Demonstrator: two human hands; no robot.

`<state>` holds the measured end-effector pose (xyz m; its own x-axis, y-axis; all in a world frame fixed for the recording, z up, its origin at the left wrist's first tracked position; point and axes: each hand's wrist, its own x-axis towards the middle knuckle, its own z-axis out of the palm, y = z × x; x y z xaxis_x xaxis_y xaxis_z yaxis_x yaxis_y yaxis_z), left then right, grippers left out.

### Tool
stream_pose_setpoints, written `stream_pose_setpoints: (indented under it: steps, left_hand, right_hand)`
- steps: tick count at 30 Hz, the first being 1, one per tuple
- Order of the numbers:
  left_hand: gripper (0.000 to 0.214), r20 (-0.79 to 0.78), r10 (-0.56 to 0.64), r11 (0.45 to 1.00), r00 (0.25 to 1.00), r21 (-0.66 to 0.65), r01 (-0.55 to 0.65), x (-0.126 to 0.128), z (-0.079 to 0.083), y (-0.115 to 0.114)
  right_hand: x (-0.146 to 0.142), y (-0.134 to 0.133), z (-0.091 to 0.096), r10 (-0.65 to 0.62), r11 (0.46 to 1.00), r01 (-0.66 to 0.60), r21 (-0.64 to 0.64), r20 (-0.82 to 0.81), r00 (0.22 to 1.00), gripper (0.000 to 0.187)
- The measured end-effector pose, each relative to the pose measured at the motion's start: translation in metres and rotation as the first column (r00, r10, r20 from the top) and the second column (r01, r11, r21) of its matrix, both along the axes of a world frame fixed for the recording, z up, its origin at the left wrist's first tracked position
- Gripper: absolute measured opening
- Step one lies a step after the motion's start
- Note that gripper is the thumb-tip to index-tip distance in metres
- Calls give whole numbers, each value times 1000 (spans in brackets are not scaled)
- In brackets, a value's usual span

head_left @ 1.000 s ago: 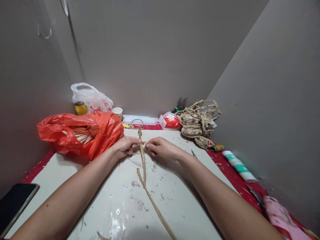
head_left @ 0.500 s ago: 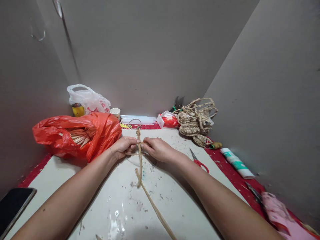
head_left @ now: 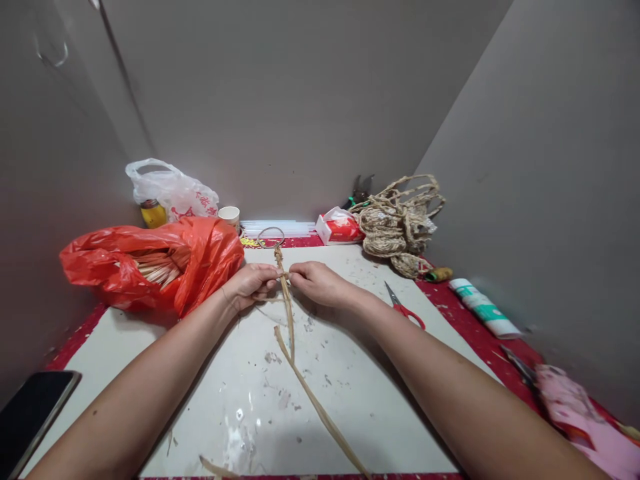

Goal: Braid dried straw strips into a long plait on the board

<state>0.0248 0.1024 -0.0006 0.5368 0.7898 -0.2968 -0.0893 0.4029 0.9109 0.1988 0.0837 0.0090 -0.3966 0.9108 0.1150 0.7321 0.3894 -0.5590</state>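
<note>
A short knotted cord of tan plant fibre (head_left: 279, 256) runs from a thin metal ring (head_left: 271, 237) toward me, and its loose strands (head_left: 289, 313) hang down over the white board. My left hand (head_left: 253, 283) pinches a fibre strand just left of the cord. On the other side, my right hand (head_left: 317, 281) is closed with thumb and finger on a strand at the same knot. Both hands nearly meet there. A longer loose fibre strip (head_left: 320, 407) lies across the board below them.
An orange plastic bag (head_left: 210, 260) of fibre stands left, with a white bag (head_left: 170, 190) and paper cup (head_left: 229, 215) behind. Red scissors (head_left: 404, 308), a tissue pack (head_left: 340, 228) and braided rope coils (head_left: 387, 230) are at right. A phone (head_left: 35, 413) lies front left.
My hands have drawn slightly apart at the knot, with a strand stretched between them. The right hand has turned a little, its fingers closing further. The whole view has shifted slightly.
</note>
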Motion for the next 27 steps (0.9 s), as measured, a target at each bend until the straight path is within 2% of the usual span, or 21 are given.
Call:
stream_pose_setpoints:
  steps: [3,6,10,12,16,19,23,27]
  left_hand:
    - [18,-12,7,1000,1000,19,-7,1,1,0]
    - [20,-29,26,999,999,45,-25,4,0,-1]
    - [22,-72,113,988,991,112,-105,10,-2,-5]
    - [21,-97,154,980,983,142,-139,13,-2,-7]
    - [17,-123,177,968,976,202,-150,15,0,-11]
    - [13,-130,213,955,968,237,-179,17,2,-14]
    - [9,-155,277,937,948,260,-231,21,3,-19]
    - [8,-111,255,952,961,201,-229,23,4,-20]
  right_hand:
    - [0,1,-1,-49,991,33,-133,-123,991,22]
    - [-2,-3,1,-140,956,67,-286,-246,959,22]
    - [-2,-7,-1,-243,897,98,-430,-297,924,22]
    - [-1,-7,-3,-261,886,102,-453,-304,916,23]
    - [3,-5,-3,-256,913,125,-388,-308,916,22]
    - [1,-7,2,-233,936,151,-318,-240,942,22]
    - [-9,-15,5,-175,975,168,-145,-38,984,24]
    - [-20,-29,7,-255,966,241,91,223,941,31]
